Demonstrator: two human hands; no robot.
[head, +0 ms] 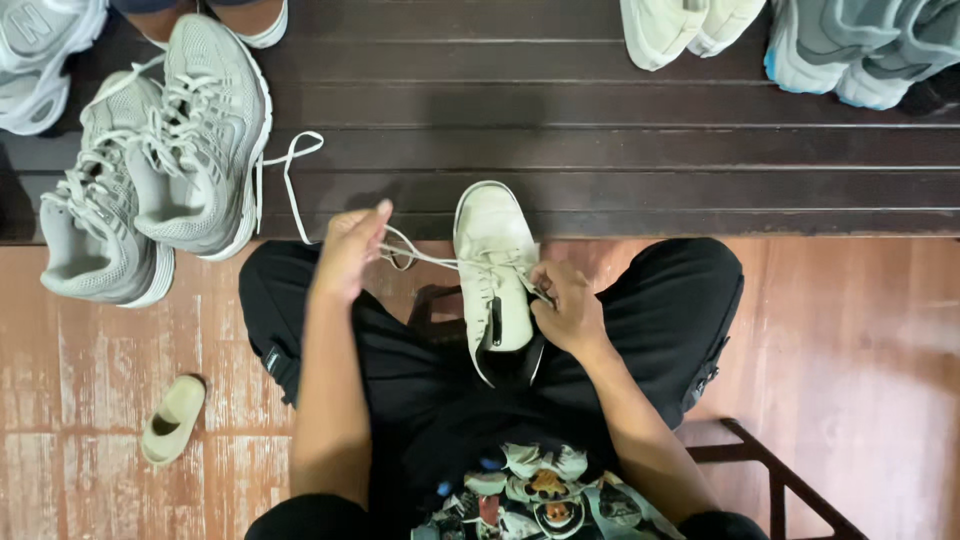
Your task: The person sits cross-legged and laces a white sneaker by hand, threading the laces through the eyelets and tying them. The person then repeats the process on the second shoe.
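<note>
White sneaker (494,262) on the lap — toe forward, lace (420,257) pulled left.

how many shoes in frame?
8, some cropped. One white shoe on the lap, between the left hand and right hand. Two grey sneakers at left. One top-left corner. Two pale toes and two grey-blue ones along the top. More may lie beyond the frame.

Home entryway: shoes (190,140) along wooden step (600,150)

We see a cream shoe (492,262) of smooth, faintly glossy leather-like upper with white woven laces (425,258), grey mesh-cloth sneakers (150,160) on a dark, smooth wooden bench (600,150), a worn, patchy reddish wooden floor (860,340), and matt black cloth trousers (660,310).
</note>
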